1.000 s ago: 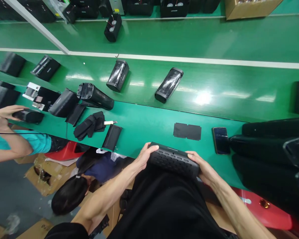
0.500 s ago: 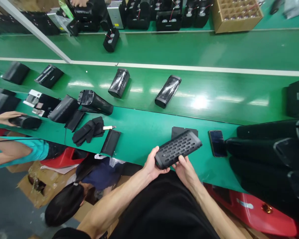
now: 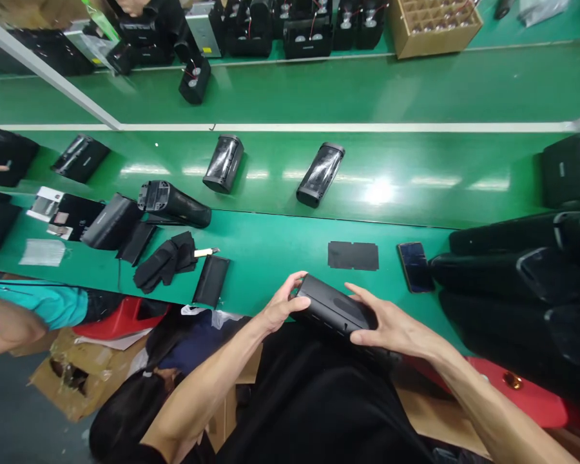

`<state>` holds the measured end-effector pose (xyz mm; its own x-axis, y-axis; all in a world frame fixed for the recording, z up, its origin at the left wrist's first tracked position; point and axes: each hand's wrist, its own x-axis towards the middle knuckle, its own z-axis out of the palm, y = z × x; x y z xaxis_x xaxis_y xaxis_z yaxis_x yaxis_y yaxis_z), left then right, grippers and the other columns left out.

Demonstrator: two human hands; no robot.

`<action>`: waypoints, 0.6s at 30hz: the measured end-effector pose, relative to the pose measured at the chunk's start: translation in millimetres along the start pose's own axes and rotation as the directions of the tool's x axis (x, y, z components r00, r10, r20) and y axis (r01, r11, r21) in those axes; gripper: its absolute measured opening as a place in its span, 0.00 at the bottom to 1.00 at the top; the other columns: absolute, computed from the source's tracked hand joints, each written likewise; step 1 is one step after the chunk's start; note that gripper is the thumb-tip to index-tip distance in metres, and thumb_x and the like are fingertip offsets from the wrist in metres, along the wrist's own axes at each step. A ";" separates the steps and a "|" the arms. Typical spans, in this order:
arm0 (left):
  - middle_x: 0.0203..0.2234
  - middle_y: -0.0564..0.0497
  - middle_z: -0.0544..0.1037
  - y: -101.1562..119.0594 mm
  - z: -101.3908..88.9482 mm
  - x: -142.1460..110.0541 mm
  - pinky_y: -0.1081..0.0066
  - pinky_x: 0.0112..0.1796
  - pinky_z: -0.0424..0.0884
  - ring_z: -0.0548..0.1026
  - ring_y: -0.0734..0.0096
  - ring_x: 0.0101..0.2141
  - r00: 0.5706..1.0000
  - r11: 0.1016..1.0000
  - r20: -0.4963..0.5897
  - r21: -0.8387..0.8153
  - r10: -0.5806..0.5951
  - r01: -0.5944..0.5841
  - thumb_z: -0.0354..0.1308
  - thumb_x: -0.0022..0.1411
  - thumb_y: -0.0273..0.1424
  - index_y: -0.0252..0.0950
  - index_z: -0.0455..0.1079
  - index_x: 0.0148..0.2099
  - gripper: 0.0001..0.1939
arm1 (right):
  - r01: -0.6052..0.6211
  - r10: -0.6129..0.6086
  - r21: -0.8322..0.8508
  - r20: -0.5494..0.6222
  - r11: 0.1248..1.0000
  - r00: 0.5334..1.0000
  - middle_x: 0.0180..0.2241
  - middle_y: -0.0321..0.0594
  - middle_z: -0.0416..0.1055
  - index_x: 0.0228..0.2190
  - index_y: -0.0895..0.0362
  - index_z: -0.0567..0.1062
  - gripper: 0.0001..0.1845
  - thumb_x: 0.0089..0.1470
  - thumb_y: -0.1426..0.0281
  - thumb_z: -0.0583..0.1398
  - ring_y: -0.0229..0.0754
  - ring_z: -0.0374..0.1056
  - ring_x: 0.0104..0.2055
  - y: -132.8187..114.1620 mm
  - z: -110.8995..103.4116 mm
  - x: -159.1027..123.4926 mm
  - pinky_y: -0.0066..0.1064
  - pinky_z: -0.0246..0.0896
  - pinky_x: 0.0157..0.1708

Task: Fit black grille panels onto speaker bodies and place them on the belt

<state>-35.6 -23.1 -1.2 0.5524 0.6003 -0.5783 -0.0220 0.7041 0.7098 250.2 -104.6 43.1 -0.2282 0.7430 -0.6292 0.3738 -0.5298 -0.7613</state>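
Close to my body, at the table's near edge, is a black speaker housing [image 3: 338, 303] with its smooth side up and its slotted grille out of sight. My left hand [image 3: 285, 304] is closed on its left end, thumb on the near face. Around the right end, my right hand [image 3: 391, 322] grips with thumb and fingers set wide on opposite sides. Just beyond the housing, a flat black sheet with notched edges [image 3: 352, 256] lies on the green table [image 3: 270, 245]. A phone [image 3: 415, 267] rests right of the sheet.
Dark, long padded shapes [image 3: 502, 283] crowd the right side. Two wrapped speakers [image 3: 320, 174] stand on the green conveyor. Left lie a black pouch [image 3: 211, 281], black gloves [image 3: 167, 261] and more housings [image 3: 174, 203]. A co-worker's arm [image 3: 14, 328] and another person's head [image 3: 125, 412] are at left.
The housing has been turned: its slotted grille faced up half a second ago, and now a smooth side does. My right hand has shifted from its lower edge to its right end.
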 end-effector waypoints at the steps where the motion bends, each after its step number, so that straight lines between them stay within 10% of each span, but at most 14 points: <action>1: 0.56 0.44 0.72 -9.0 -3.1 -5.2 0.52 0.60 0.61 0.68 0.45 0.58 0.999 0.999 -0.049 -0.048 -0.002 -0.001 0.72 0.50 0.45 0.43 0.63 0.66 0.43 | -0.029 0.032 0.069 -0.041 0.997 0.999 0.63 0.49 0.70 0.70 0.44 0.60 0.55 0.46 0.53 0.73 0.65 0.69 0.60 10.5 5.3 -5.1 0.53 0.65 0.58; 7: 0.55 0.46 0.69 -33.4 -18.0 -26.3 0.56 0.57 0.62 0.67 0.50 0.56 0.993 0.991 -0.116 -0.125 0.023 -0.038 0.72 0.48 0.43 0.45 0.60 0.65 0.44 | -0.004 0.171 0.530 -0.265 0.848 0.949 0.64 0.48 0.65 0.68 0.46 0.58 0.51 0.50 0.45 0.69 0.60 0.65 0.63 61.2 53.6 -26.3 0.49 0.59 0.62; 18: 0.53 0.48 0.71 -25.7 -11.1 -23.8 0.59 0.55 0.65 0.69 0.54 0.53 0.973 1.000 -0.230 0.016 0.001 0.002 0.72 0.50 0.40 0.44 0.61 0.62 0.39 | 0.053 0.285 0.699 -0.358 0.714 0.889 0.54 0.40 0.72 0.57 0.44 0.68 0.44 0.40 0.54 0.75 0.54 0.70 0.53 41.5 69.6 -14.3 0.41 0.65 0.52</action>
<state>-57.4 -51.2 -10.2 0.3455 0.6726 -0.6545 -0.0069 0.6992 0.7149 206.4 -165.7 9.6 0.2255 0.6561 -0.7202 -0.3734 -0.6246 -0.6859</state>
